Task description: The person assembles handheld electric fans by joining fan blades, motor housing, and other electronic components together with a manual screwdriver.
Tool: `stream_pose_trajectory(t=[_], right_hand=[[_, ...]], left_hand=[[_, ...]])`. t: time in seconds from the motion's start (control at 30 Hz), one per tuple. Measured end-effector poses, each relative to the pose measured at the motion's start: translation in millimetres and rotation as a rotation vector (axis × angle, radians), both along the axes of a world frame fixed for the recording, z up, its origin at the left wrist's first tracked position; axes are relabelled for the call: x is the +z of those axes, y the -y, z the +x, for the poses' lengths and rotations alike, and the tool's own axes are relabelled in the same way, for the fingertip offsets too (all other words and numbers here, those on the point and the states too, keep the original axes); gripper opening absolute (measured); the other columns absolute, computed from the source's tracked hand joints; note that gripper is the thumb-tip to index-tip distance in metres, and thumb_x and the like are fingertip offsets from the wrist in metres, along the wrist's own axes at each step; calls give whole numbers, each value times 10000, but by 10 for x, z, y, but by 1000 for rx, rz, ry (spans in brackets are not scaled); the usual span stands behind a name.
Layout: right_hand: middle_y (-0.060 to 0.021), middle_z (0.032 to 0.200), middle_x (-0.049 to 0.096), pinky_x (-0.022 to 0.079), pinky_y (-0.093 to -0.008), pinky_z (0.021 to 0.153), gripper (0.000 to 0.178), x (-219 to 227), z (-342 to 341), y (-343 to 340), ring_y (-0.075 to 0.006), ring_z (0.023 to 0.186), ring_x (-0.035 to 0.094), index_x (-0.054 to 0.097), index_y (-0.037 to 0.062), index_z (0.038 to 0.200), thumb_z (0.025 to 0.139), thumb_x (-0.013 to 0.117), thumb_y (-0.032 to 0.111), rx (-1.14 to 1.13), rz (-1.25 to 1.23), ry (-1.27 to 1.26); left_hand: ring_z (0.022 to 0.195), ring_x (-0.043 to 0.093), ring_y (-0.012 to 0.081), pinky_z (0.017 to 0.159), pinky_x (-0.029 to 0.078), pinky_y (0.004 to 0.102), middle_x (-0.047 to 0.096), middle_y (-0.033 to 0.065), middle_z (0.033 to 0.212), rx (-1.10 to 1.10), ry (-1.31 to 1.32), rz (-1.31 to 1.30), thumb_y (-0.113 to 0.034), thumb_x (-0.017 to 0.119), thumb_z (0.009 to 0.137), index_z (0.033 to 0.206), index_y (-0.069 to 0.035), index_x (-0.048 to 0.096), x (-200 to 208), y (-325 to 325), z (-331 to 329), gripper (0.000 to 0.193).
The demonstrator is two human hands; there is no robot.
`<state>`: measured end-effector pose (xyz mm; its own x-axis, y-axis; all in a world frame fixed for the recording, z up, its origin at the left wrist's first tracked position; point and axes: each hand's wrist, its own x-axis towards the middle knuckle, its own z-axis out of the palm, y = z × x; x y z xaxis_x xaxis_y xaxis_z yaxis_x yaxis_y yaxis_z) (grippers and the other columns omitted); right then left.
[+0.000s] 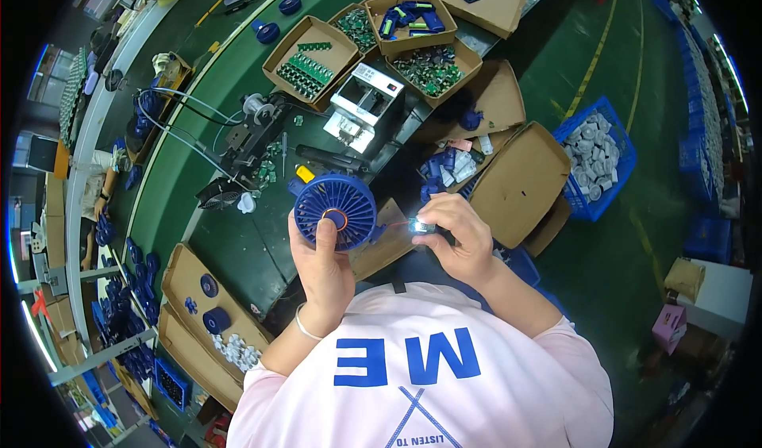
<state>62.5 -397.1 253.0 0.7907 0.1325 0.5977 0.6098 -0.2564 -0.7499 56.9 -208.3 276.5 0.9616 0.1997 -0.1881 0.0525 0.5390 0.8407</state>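
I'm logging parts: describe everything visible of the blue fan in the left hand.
The blue fan is round and plastic-looking, with radial ribs and a central orange ring. A yellow piece shows at its upper-left edge. Its front faces the camera. The left hand holds it over the table, thumb across the front.

Blue fan (351, 200), orange hub ring (346, 220)
The shirt (516, 384) is pale pink with blue lettering (468, 353), the crate (621, 180) blue, its parts (591, 153) white, the floor (619, 265) green with yellow lines (591, 55).

The fan (349, 196) is made of ribbed plastic. Matt cardboard is seen in the boxes (516, 166) — smooth cloth in the shirt (492, 400).
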Motion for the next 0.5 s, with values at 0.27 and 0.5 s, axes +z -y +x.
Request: stream_pose_trajectory(t=[0.27, 0.5], right_hand=[[-106, 840, 602, 474, -391, 814, 275, -71, 269, 293, -257, 807, 587, 589, 17, 928, 708, 747, 65, 30, 23, -21], [-114, 859, 607, 472, -381, 798, 271, -62, 435, 424, -260, 814, 585, 600, 21, 917, 697, 752, 65, 62, -41, -7]], left_hand=[[981, 550, 156, 864, 465, 298, 549, 70, 1068, 25, -28, 17, -206, 639, 859, 1192, -50, 401, -26, 284, 206, 438], [995, 545, 155, 881, 459, 297, 546, 72, 1081, 45, -77, -1, -237, 645, 856, 1223, -51, 386, -156, 367, 279, 487]])
